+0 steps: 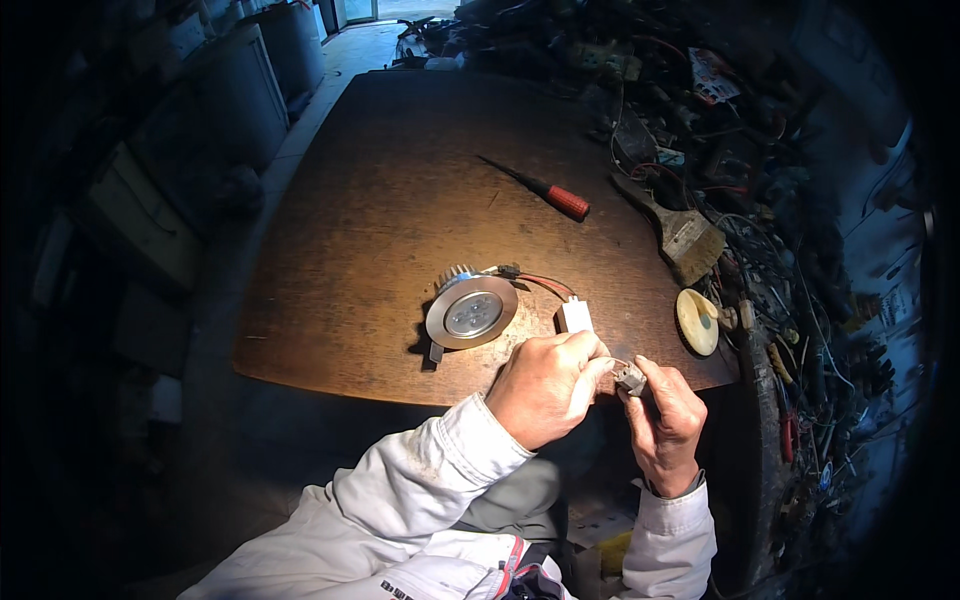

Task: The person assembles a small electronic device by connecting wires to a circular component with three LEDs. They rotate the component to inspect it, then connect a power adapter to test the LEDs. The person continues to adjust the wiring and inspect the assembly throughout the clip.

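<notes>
A round LED downlight [473, 314] with a metal rim and finned heat sink lies at the near middle of the wooden table. Red and black wires run from it through a small black connector [509, 271] to a white driver box [575, 316]. My left hand [552, 385] is closed by the box's near end, its thumb and finger pinching a thin wire [620, 362]. Between thumb and fingers, my right hand [668, 420] grips a small greyish block [631, 379], perhaps a plug or terminal, where the wire ends. The fingers partly hide both wire and block.
A screwdriver [566, 201] with a red handle lies mid-table. At the right edge are a wide paintbrush [690, 240] and a cream round disc [697, 322]. Heaped cables and parts [790, 340] crowd the right side. Large bins [235, 95] stand on the floor at far left.
</notes>
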A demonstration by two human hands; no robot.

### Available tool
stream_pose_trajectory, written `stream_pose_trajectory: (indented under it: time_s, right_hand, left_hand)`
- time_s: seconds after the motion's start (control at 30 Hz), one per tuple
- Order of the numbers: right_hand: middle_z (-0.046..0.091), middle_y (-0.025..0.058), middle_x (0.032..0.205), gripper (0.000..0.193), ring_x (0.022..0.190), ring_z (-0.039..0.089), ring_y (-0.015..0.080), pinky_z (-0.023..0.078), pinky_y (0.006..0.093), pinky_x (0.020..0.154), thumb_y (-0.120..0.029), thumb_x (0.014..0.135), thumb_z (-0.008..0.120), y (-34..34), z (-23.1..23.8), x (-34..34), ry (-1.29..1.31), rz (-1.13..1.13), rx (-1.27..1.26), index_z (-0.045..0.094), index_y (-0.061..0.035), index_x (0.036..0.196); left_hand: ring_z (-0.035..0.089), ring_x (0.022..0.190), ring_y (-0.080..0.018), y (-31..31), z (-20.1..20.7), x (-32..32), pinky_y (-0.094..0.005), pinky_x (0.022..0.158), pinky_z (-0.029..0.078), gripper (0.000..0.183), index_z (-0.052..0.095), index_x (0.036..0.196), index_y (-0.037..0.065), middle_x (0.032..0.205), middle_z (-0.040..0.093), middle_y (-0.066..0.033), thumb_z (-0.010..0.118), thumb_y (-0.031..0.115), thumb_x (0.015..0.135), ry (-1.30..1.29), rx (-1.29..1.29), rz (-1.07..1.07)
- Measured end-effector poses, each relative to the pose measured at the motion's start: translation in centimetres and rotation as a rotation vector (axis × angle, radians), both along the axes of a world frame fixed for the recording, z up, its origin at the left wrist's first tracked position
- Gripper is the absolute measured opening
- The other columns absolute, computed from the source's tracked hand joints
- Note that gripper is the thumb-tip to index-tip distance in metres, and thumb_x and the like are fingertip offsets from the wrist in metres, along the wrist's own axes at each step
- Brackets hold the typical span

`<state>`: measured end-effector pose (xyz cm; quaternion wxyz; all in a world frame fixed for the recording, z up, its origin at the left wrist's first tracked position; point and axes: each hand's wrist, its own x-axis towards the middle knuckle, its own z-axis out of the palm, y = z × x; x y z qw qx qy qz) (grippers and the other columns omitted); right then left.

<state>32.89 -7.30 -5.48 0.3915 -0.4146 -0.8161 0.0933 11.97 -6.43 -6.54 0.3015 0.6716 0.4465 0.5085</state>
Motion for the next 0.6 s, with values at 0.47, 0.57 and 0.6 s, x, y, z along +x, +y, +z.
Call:
stream_pose_trajectory:
  time_s: [0.47,0.57,0.6]
  right_hand:
    - [0.074,0.0191,0.099,0.053,0.082,0.073,0.034,0.059,0.0398,0.073,0.013,0.077,0.078,0.1,-0.36,-0.02,-0.001,0.012,0.038,0.071,0.0031,0.129]
    - [0.074,0.0188,0.1,0.052,0.083,0.073,0.0341,0.06,0.0408,0.074,0.011,0.078,0.079,0.35,-0.7,-0.33,0.024,0.016,0.054,0.072,0.0022,0.129]
    - [0.074,0.0187,0.1,0.052,0.083,0.073,0.0342,0.06,0.0408,0.074,0.011,0.078,0.08,0.39,-0.58,-0.48,0.028,0.011,0.046,0.072,0.0018,0.128]
  left_hand:
    - [0.076,0.068,-0.0181,0.03,0.03,0.04,-0.0324,0.061,0.058,0.01,0.074,0.099,-0.002,0.079,0.076,-0.0126,0.069,0.006,0.104,-0.009,-0.108,-0.041]
    - [0.075,0.065,-0.015,-0.3,0.66,-0.25,-0.03,0.06,0.058,0.01,0.075,0.102,-0.003,0.076,0.076,-0.0113,0.069,0.004,0.104,-0.056,-0.111,-0.046]
    - [0.074,0.064,-0.0148,-0.13,0.14,-0.35,-0.0298,0.059,0.057,0.009,0.075,0.101,-0.004,0.075,0.076,-0.0121,0.07,0.004,0.103,-0.027,-0.071,-0.016]
